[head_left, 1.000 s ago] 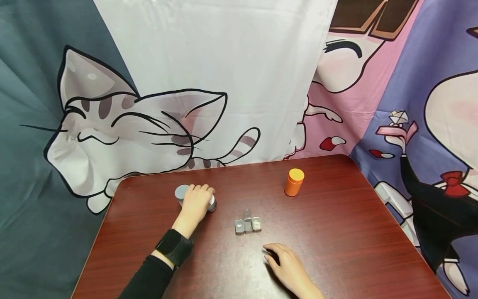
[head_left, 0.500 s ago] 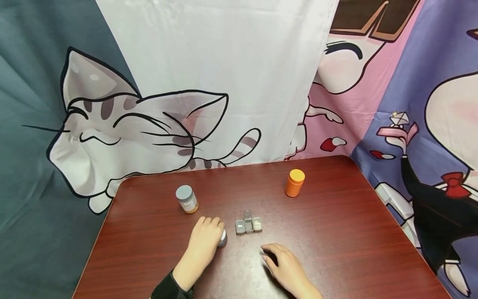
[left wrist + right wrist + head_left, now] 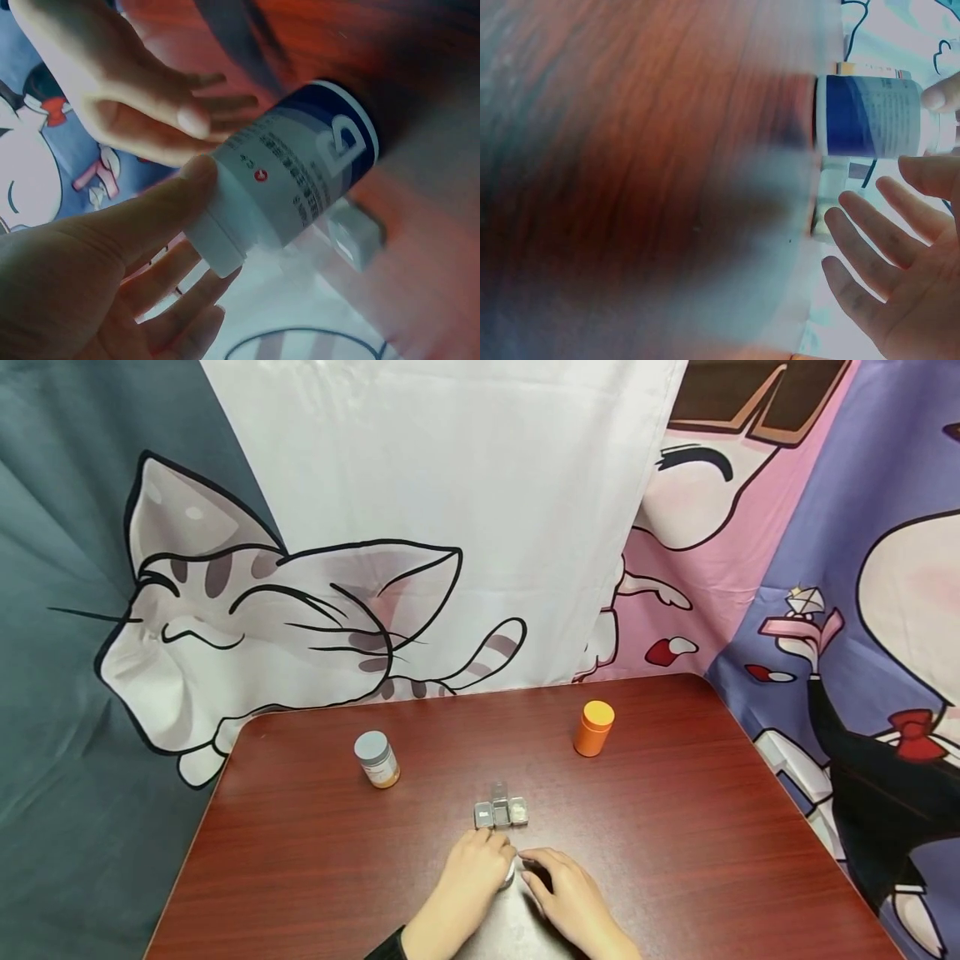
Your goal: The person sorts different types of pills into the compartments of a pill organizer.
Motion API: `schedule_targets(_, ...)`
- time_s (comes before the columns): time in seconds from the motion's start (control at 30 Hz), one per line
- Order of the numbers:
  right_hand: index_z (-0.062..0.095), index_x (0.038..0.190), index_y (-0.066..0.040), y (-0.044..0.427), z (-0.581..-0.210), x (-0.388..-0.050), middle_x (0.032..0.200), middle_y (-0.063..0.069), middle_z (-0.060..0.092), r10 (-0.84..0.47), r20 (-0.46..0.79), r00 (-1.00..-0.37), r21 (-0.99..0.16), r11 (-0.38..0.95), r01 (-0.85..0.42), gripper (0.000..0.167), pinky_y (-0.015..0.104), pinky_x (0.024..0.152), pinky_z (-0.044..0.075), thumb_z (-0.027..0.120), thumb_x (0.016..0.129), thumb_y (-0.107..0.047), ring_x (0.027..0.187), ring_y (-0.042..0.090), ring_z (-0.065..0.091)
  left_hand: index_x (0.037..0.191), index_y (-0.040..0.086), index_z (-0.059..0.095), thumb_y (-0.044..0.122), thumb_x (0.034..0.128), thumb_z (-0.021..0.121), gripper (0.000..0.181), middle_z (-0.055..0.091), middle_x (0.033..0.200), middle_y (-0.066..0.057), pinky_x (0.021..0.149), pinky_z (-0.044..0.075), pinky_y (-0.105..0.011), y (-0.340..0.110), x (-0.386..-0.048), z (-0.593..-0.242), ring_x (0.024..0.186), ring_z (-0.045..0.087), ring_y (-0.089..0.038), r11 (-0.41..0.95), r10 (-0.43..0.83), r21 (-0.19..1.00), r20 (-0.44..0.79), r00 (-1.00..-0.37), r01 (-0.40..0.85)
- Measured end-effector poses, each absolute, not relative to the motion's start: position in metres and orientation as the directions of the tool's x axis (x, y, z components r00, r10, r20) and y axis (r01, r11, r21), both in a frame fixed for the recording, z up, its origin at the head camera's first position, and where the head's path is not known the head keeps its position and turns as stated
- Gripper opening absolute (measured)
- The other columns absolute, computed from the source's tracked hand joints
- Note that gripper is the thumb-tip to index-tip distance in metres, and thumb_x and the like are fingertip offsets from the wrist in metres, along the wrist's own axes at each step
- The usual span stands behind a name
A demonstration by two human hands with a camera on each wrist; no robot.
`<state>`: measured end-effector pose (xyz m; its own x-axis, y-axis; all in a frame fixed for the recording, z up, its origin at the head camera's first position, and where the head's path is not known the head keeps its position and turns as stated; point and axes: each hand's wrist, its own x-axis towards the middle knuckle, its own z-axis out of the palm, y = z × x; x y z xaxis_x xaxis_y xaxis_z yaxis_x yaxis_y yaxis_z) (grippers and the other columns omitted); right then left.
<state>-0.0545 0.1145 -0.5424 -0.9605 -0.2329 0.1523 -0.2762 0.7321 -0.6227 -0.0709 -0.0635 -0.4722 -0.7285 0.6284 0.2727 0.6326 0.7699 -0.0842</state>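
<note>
Pinching the white bottle (image 3: 292, 157) by its cap (image 3: 214, 240), thumb against fingers, the left hand (image 3: 468, 877) has it in front of the person, at the near part of the table (image 3: 315, 877); right hand (image 3: 570, 893) just beside it, fingers spread, gripping nothing. Judging progress: bottle in hand done, cap on, so opening looks undone. Just beyond, pill box (image 3: 501, 812) with middle lid up; that compartment looks unfilled, side contents too small to identify. Farther back, grey-lidded jar (image 3: 377, 760) and orange bottle (image 3: 594, 729) stand closed, untouched. Head view: left hand hides most of the white bottle, forearms cut off. Wrist views blurry; can't tell whether right fingers touch the bottle or whether its base meets the table.
</note>
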Motion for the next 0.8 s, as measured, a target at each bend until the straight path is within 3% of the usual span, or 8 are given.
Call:
schedule_targets(0.2,0.070,0.116,-0.016,0.116,-0.542,-0.054,0.113,-0.002,0.069,-0.209,0.166,-0.964,-0.615,0.742,-0.267,0.024,0.045,0.089,0.052,0.069,0.093,-0.021,0.107,0.019,0.065,0.087,0.017,0.075,0.023,0.0708,0.078,0.017,0.067,0.089,0.007,0.072,0.046,-0.024,-0.053,-0.071,-0.475,0.081,0.059,-0.011,0.764,0.636,-0.107,0.298,-0.712,0.637)
schedule_targets(0.4,0.071,0.115,-0.016,0.117,-0.541,-0.055,0.112,-0.003,0.070,-0.205,0.190,-0.960,-0.599,0.751,-0.278,0.024,0.044,0.089,0.052,0.071,0.091,-0.021,0.105,0.018,0.065,0.103,0.016,0.074,0.024,0.0696,0.086,0.036,0.067,0.103,0.005,0.081,0.049,-0.027,-0.057,-0.070,-0.479,0.096,0.062,-0.012,0.761,0.619,0.028,0.267,-0.739,0.648)
schedule_targets(0.53,0.070,0.118,-0.015,0.115,-0.537,-0.056,0.113,-0.003,0.069,-0.203,0.212,-0.956,-0.603,0.743,-0.291,0.027,0.043,0.089,0.052,0.071,0.091,-0.017,0.104,0.017,0.065,0.129,0.013,0.062,0.026,0.0730,0.087,0.062,0.062,0.125,0.000,0.092,0.049,-0.037,-0.063,-0.068,-0.495,0.114,0.057,-0.017,0.783,0.536,0.217,0.242,-0.809,0.583)
schedule_targets(0.6,0.068,0.122,-0.015,0.114,-0.534,-0.056,0.112,-0.004,0.069,-0.198,0.221,-0.955,-0.616,0.731,-0.294,0.030,0.042,0.086,0.053,0.070,0.092,-0.014,0.101,0.015,0.065,0.138,0.010,0.053,0.025,0.0726,0.089,0.076,0.058,0.133,-0.004,0.095,0.049,-0.044,-0.064,-0.066,-0.505,0.120,0.055,-0.021,0.783,0.452,0.376,0.205,-0.868,0.496)
schedule_targets(0.7,0.066,0.125,-0.016,0.111,-0.529,-0.056,0.108,-0.005,0.069,-0.182,0.248,-0.951,-0.631,0.714,-0.301,0.032,0.040,0.082,0.054,0.067,0.093,-0.010,0.096,0.012,0.065,0.144,0.006,0.045,0.023,0.0692,0.091,0.089,0.054,0.135,-0.010,0.093,0.048,-0.051,-0.066,-0.063,-0.520,0.122,0.053,-0.028,0.734,0.325,0.592,0.126,-0.937,0.335)
schedule_targets(0.8,0.066,0.126,-0.019,0.107,-0.526,-0.056,0.104,-0.007,0.068,-0.170,0.290,-0.942,-0.640,0.697,-0.323,0.032,0.039,0.080,0.054,0.068,0.094,-0.013,0.094,0.011,0.065,0.142,0.001,0.044,0.021,0.0674,0.092,0.091,0.055,0.133,-0.016,0.090,0.049,-0.056,-0.065,-0.059,-0.531,0.119,0.054,-0.035,0.662,0.245,0.718,0.067,-0.967,0.217)
